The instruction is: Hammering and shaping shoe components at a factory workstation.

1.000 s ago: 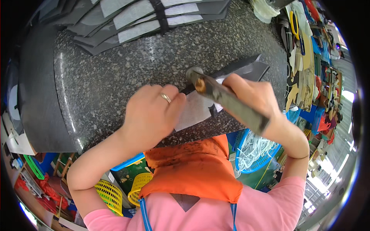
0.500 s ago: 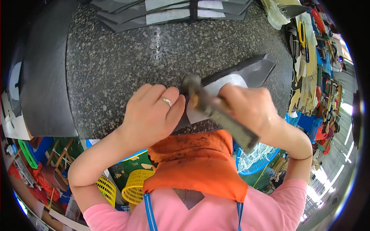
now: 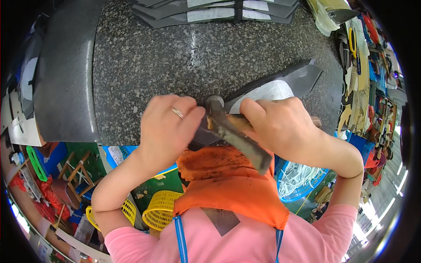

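Observation:
My right hand (image 3: 280,125) is wrapped round the wooden handle of a hammer (image 3: 239,136). The hammer's round face is down by the fingertips of my left hand, at the near part of a dark grey leather-like piece (image 3: 303,82). That piece has a pale patch and lies slantwise on the speckled stone slab (image 3: 144,61), partly covered by the hammer and my right hand. My left hand (image 3: 169,122), with a ring on one finger, is curled closed at the piece's left end. Its fingertips press or pinch the edge there; their exact grip is hidden.
A stack of similar dark pieces (image 3: 210,15) lies at the slab's far edge. Yellow-handled scissors (image 3: 352,43) and scraps line the right side. A dark panel (image 3: 66,79) adjoins on the left. Below are yellow baskets (image 3: 160,210) and a blue basket (image 3: 302,179) of white strips.
The hammer has come down and left, its face now at the piece beside my left fingers. The whole view has shifted slightly, while my left hand stays at the piece's edge.

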